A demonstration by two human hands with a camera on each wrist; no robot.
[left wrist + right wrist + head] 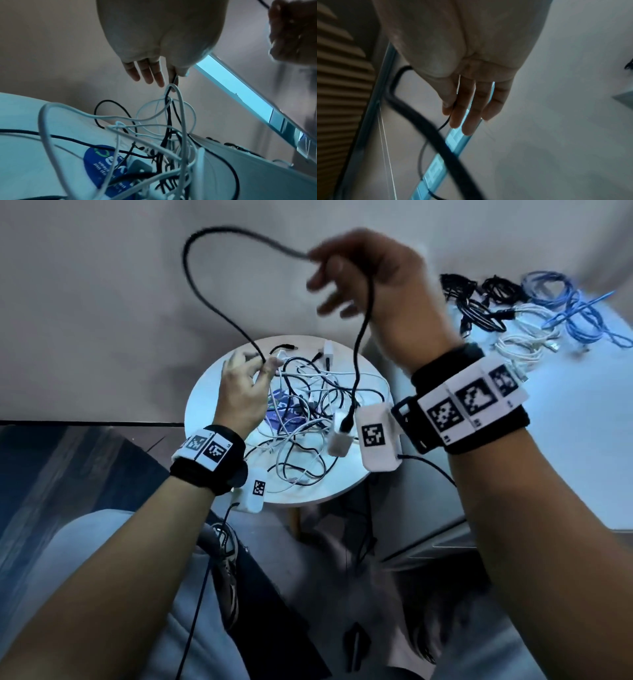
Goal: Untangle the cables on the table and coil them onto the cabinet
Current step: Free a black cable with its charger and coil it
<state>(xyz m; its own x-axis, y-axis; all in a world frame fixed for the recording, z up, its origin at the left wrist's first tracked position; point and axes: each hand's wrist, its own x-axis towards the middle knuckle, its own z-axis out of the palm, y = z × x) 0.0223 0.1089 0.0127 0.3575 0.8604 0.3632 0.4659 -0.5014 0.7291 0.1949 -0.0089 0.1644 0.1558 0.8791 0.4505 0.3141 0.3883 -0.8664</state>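
Observation:
A black cable (191, 285) arcs high between my two hands. My left hand (263, 364) pinches one part of it between thumb and forefinger just above the round white table (209, 402); the pinch shows in the left wrist view (174, 79). My right hand (325, 268), raised higher and blurred, holds the cable between thumb and forefinger (453, 108). From there the cable hangs down to its plug (346, 422). A tangle of white and black cables (301, 440) covers the table. At the right is the white cabinet (575, 412), with coiled black, white and blue cables (534, 313) on top.
A white charger block (339, 440) and a blue round label (284, 412) lie in the tangle. My knees and a shoe (226, 563) are below the table. A dark floor strip lies at left, a pale wall behind.

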